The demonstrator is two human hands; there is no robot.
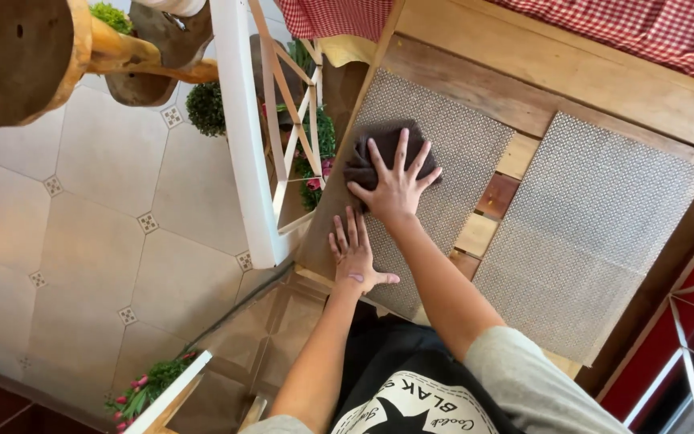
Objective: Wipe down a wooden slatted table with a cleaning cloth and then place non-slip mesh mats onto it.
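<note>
On left mat (pixel 443 153), right hand (pixel 395 189) presses cloth (pixel 379 153), fingers splayed; left hand (pixel 353 257) flat, bracing mat edge. Keep pressure even, strokes overlapping.

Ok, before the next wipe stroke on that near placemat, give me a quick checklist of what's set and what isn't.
1. Right hand spread flat on the dark cloth: ok.
2. Cloth lies on the near woven placemat: ok.
3. Left hand presses the placemat's edge down: ok.
4. Far placemat free of hands: ok.
5. Mat surface clean under the cloth: cannot tell.
6. White chair close to the table edge: not ok.
</note>
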